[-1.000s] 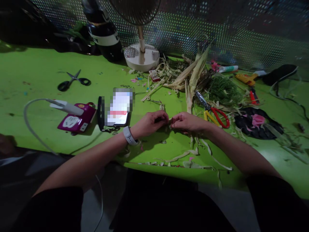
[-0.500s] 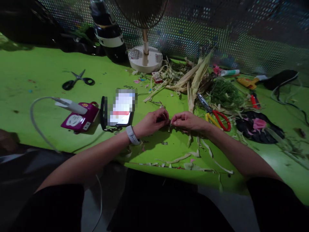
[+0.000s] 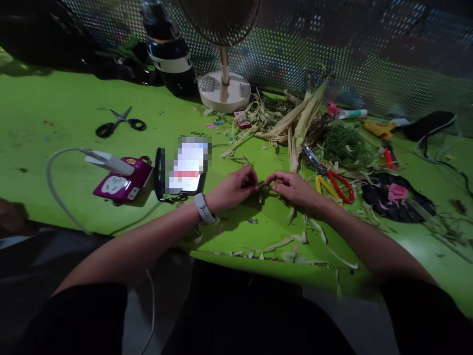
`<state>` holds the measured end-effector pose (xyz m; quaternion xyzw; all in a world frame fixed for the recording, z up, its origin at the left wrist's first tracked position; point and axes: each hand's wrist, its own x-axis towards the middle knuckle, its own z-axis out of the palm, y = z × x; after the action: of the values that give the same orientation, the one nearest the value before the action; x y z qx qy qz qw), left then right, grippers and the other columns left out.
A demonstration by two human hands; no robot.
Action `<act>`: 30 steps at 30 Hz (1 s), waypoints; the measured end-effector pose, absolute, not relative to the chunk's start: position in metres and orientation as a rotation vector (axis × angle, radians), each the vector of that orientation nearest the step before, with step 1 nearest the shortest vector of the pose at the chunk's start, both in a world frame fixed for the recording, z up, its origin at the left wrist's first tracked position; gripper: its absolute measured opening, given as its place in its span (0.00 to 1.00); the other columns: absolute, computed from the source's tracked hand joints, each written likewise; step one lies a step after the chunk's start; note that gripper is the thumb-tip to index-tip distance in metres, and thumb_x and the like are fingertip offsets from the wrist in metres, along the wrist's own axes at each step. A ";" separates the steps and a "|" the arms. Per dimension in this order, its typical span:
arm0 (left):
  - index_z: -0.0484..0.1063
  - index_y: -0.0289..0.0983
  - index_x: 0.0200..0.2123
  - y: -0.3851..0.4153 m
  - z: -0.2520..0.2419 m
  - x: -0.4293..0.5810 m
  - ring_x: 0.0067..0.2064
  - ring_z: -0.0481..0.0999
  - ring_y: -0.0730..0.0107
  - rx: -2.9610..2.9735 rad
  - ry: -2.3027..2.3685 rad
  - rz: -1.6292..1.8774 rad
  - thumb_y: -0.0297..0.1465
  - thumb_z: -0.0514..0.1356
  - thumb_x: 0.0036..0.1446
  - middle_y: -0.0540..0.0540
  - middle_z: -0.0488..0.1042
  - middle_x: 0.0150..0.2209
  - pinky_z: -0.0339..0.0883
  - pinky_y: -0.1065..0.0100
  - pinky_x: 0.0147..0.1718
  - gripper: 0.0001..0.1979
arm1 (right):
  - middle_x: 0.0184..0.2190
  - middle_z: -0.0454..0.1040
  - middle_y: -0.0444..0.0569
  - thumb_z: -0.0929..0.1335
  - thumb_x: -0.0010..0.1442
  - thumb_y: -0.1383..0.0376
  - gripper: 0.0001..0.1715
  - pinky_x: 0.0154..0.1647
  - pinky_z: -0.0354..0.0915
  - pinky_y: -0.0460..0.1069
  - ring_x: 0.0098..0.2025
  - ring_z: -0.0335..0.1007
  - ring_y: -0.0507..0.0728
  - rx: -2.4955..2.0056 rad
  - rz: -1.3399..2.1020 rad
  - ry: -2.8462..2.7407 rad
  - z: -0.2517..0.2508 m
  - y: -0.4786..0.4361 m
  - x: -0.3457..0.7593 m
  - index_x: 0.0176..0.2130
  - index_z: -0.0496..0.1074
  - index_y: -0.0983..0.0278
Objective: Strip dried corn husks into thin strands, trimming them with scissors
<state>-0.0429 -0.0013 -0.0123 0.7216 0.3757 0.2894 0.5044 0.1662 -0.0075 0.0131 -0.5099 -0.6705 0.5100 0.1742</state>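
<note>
My left hand [image 3: 233,188] and my right hand [image 3: 291,189] meet fingertip to fingertip low over the green table [image 3: 55,128]. Both are closed in a pinch on a small dry husk piece [image 3: 263,186] held between them; it is too small and dark to make out in detail. A white watch [image 3: 202,207] is on my left wrist. Loose husk strips [image 3: 284,242] lie on the table just below my hands. Red and yellow handled pliers [image 3: 331,180] lie right of my right hand.
A phone [image 3: 186,167] leans beside a magenta power strip [image 3: 121,180] with a white cable. Black scissors [image 3: 120,123] lie at the back left. A fan base [image 3: 224,91], a dark bottle [image 3: 170,52], corn husks [image 3: 295,121], green wire [image 3: 345,143], and a yellow glue gun [image 3: 379,129] crowd the back.
My hands stay together at the same spot. My right fingers have shifted slightly on the piece, and the view has drifted a little to the right.
</note>
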 end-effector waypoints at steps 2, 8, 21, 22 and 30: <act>0.60 0.37 0.33 -0.001 -0.011 -0.043 0.29 0.71 0.74 1.734 0.917 0.699 0.32 0.59 0.56 0.51 0.71 0.28 0.62 0.73 0.27 0.08 | 0.21 0.61 0.38 0.66 0.56 0.63 0.10 0.22 0.52 0.44 0.21 0.56 0.47 -1.415 1.276 -2.052 0.015 -0.010 0.167 0.38 0.69 0.65; 0.60 0.37 0.33 0.000 -0.012 -0.043 0.29 0.70 0.75 1.744 0.904 0.720 0.30 0.60 0.55 0.52 0.69 0.27 0.63 0.72 0.28 0.09 | 0.19 0.62 0.38 0.67 0.58 0.59 0.15 0.24 0.50 0.45 0.21 0.55 0.48 -1.372 0.797 -2.314 0.007 -0.016 0.164 0.42 0.70 0.65; 0.61 0.36 0.34 0.000 -0.014 -0.043 0.29 0.70 0.74 1.716 0.899 0.715 0.33 0.60 0.56 0.50 0.70 0.28 0.62 0.71 0.28 0.09 | 0.19 0.68 0.41 0.65 0.60 0.62 0.12 0.24 0.51 0.45 0.21 0.57 0.48 -1.304 0.952 -2.226 0.001 -0.009 0.168 0.36 0.75 0.67; 0.62 0.36 0.34 0.000 -0.014 -0.043 0.29 0.70 0.74 1.722 0.896 0.715 0.33 0.59 0.56 0.51 0.69 0.28 0.62 0.72 0.28 0.09 | 0.20 0.67 0.41 0.66 0.59 0.61 0.12 0.23 0.51 0.45 0.21 0.56 0.48 -1.332 1.085 -2.134 0.001 -0.009 0.167 0.35 0.75 0.67; 0.67 0.35 0.36 -0.001 -0.011 -0.043 0.32 0.72 0.74 1.768 0.842 0.722 0.28 0.57 0.55 0.50 0.73 0.30 0.67 0.71 0.34 0.04 | 0.15 0.61 0.34 0.76 0.44 0.57 0.19 0.12 0.46 0.43 0.13 0.45 0.42 -1.413 1.862 -1.206 0.002 -0.007 0.159 0.30 0.71 0.66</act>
<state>-0.0433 -0.0007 -0.0113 0.7321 0.3485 0.2990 0.5032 0.1586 -0.0075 0.0020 -0.5198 -0.4436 0.6850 0.2526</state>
